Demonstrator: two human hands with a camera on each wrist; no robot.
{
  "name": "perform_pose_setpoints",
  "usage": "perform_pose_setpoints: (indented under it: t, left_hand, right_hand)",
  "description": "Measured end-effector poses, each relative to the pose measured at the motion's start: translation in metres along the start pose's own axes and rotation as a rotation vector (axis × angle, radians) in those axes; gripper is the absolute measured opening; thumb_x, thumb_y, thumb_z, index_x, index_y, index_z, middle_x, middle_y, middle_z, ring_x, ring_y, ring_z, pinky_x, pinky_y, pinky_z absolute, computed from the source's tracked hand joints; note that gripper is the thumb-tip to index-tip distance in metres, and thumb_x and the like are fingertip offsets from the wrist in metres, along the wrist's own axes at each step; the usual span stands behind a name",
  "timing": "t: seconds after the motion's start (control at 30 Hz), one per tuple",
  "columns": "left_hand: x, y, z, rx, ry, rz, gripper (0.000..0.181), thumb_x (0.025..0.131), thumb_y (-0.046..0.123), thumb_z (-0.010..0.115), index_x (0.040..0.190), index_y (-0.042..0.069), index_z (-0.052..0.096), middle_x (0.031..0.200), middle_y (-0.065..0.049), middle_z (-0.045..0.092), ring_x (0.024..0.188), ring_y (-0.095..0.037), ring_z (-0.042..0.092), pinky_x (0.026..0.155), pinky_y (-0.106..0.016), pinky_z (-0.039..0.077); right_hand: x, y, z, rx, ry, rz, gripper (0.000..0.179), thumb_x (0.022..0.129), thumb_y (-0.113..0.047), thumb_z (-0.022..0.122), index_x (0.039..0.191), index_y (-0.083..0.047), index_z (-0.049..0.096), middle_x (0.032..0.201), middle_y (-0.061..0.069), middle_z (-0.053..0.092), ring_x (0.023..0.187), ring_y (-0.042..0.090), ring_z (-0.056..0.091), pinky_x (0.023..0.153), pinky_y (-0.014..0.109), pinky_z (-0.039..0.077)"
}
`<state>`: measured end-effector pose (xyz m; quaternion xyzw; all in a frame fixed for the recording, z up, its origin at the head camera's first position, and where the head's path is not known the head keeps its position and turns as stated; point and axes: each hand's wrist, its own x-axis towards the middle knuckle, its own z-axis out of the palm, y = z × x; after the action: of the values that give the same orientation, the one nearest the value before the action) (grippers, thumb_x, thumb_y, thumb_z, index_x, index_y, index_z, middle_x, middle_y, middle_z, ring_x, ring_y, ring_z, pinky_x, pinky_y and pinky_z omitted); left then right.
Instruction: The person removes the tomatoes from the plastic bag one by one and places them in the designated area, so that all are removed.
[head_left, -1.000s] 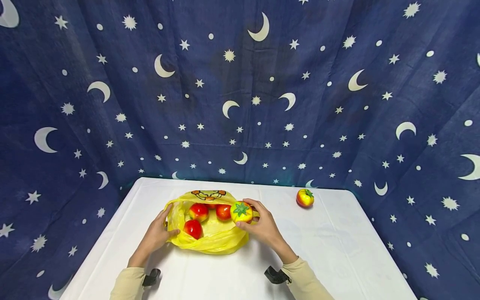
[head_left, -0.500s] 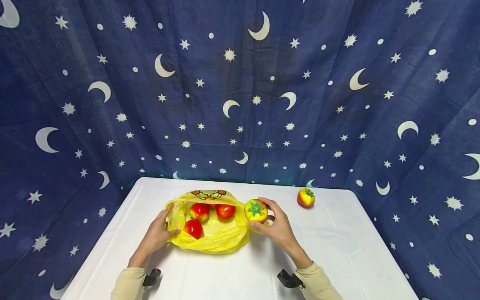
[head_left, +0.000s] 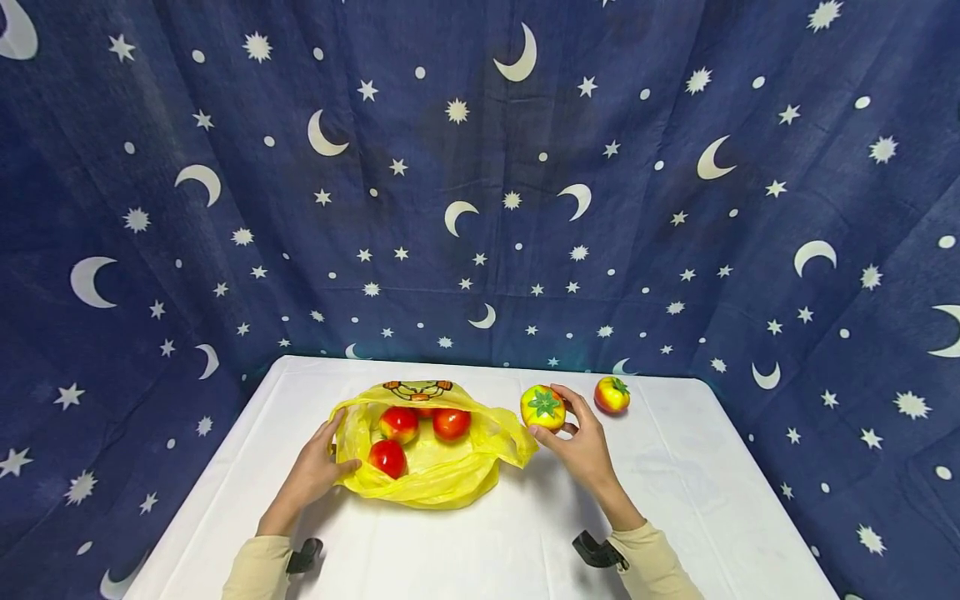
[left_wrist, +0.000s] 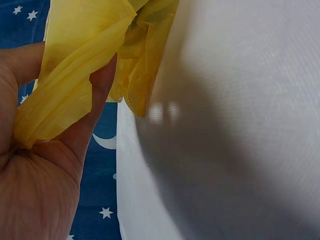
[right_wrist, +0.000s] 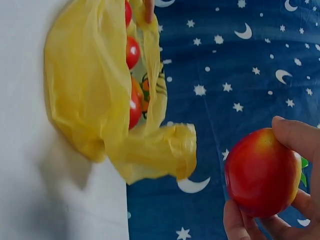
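A yellow plastic bag (head_left: 450, 492) lies on the white table with its mouth spread wide, several red fruits (head_left: 399, 424) inside. My left hand (head_left: 313, 467) grips the bag's left edge, and the left wrist view shows the plastic (left_wrist: 65, 95) gathered between thumb and fingers. Right of the bag, my right hand (head_left: 581, 446) holds a round yellow-and-red fruit with a green leafy top (head_left: 543, 407) between thumb and fingers. Its smooth red underside faces the right wrist view. The bag's right handle (right_wrist: 172, 155) sticks out toward this hand, apart from it.
A similar yellow-and-red fruit (head_left: 612, 395) rests on the white tablecloth (head_left: 697, 483) at the back right, just beyond my right hand. A dark blue curtain (head_left: 480, 250) with moons and stars hangs behind the table and along both sides.
My right hand has carried the leafy-topped fruit from over the bag's right side outward to the right. The bag's right handle now shows uncovered. My left hand has stayed on the bag.
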<state>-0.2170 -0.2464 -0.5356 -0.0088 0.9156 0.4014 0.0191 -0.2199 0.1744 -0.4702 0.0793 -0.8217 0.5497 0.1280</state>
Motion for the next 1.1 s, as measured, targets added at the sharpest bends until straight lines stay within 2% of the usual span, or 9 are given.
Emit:
perform_pose_setpoints:
  t: [0.27,0.4,0.57,0.67,0.8,0.9,1.1]
  left_hand:
    - [0.000,0.001,0.001,-0.002,-0.005,-0.015,0.098,0.080,0.007,0.077,0.158,0.010,0.017,0.159,-0.026,0.021,0.144,-0.050,0.024,0.116,-0.061,0.025]
    - [0.001,0.000,0.001,-0.001,-0.003,-0.014,0.098,0.079,0.007,0.077,0.158,0.010,0.018,0.159,-0.027,0.022,0.144,-0.050,0.024,0.116,-0.062,0.024]
    - [0.001,0.000,0.001,0.003,0.001,-0.010,0.098,0.079,0.007,0.078,0.157,0.009,0.019,0.159,-0.027,0.024,0.144,-0.050,0.025,0.116,-0.062,0.024]
    - [0.001,0.000,0.002,0.006,0.001,-0.012,0.098,0.079,0.008,0.078,0.157,0.009,0.019,0.158,-0.026,0.024,0.144,-0.049,0.025,0.116,-0.062,0.024]
    - [0.002,-0.001,0.002,0.007,0.005,-0.001,0.098,0.079,0.008,0.078,0.157,0.009,0.019,0.158,-0.026,0.024,0.144,-0.050,0.025,0.117,-0.062,0.024]
    - [0.002,-0.002,0.002,0.008,0.006,0.009,0.097,0.079,0.007,0.078,0.157,0.008,0.020,0.158,-0.027,0.025,0.144,-0.050,0.025,0.117,-0.062,0.024]
    - [0.001,-0.002,0.003,0.012,0.013,0.016,0.097,0.079,0.008,0.078,0.157,0.007,0.020,0.157,-0.028,0.026,0.143,-0.051,0.026,0.116,-0.063,0.024]
  right_hand:
    - [0.012,0.014,-0.013,-0.033,0.096,-0.002,0.070,0.074,-0.019,0.086,0.136,-0.011,0.055,0.133,0.010,0.059,0.117,0.023,0.054,0.079,0.020,0.054]
    - [0.018,0.025,-0.018,-0.030,0.116,0.039,0.071,0.074,-0.016,0.086,0.137,-0.011,0.054,0.134,0.011,0.058,0.118,0.022,0.053,0.080,0.022,0.054]
    - [0.022,0.042,-0.022,-0.026,0.129,0.102,0.073,0.075,-0.016,0.085,0.139,-0.012,0.051,0.137,0.013,0.055,0.121,0.023,0.052,0.081,0.017,0.053]
    - [0.023,0.052,-0.025,-0.033,0.142,0.140,0.074,0.075,-0.019,0.084,0.140,-0.013,0.050,0.137,0.014,0.054,0.121,0.024,0.052,0.083,0.021,0.054]
    - [0.026,0.064,-0.029,-0.040,0.160,0.161,0.074,0.076,-0.021,0.084,0.141,-0.013,0.049,0.136,0.015,0.054,0.119,0.025,0.053,0.081,0.015,0.052]
    - [0.027,0.069,-0.031,-0.040,0.177,0.161,0.074,0.076,-0.020,0.084,0.141,-0.012,0.049,0.136,0.016,0.054,0.117,0.025,0.054,0.076,0.007,0.047]
    - [0.035,0.079,-0.030,-0.022,0.229,0.204,0.074,0.077,-0.019,0.083,0.141,-0.010,0.048,0.134,0.016,0.055,0.113,0.026,0.054,0.076,0.004,0.042]
